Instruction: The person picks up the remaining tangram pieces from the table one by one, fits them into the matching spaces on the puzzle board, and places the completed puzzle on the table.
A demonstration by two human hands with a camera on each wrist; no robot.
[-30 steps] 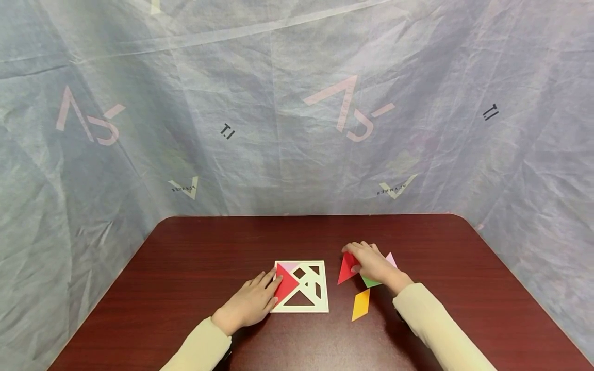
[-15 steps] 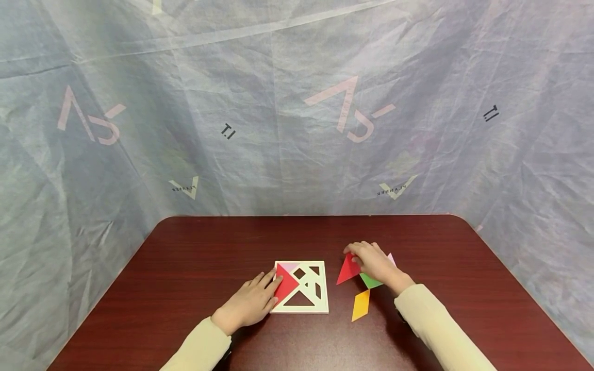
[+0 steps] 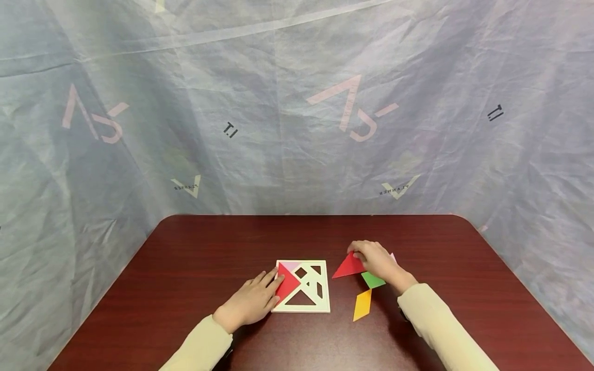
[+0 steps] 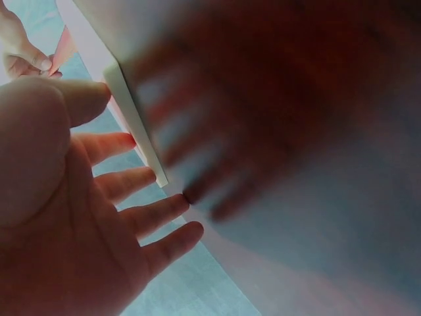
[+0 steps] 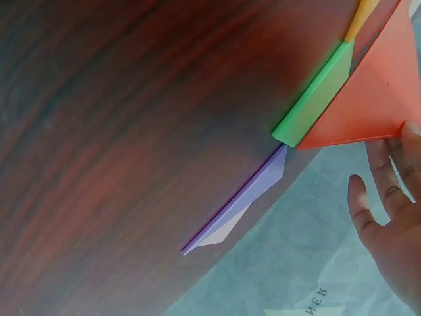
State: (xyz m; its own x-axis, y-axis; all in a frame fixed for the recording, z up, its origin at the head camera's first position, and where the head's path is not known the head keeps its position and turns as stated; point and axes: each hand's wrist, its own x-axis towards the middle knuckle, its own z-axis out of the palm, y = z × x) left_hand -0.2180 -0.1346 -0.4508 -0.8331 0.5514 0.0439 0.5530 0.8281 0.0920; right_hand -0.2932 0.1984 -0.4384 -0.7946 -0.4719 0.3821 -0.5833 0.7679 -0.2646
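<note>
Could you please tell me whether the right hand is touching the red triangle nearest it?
Touching. The right wrist view shows the right hand gripping the red triangle at its edge, skin overlapping the red face.

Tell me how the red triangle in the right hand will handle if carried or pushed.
Probably stiff: gripped at one edge by the right hand, the red triangle shows no sag. Likely light, since the fingers of one hand hold it up. Laid on the table, it should slide rather than roll, given its flat face and straight edges.
</note>
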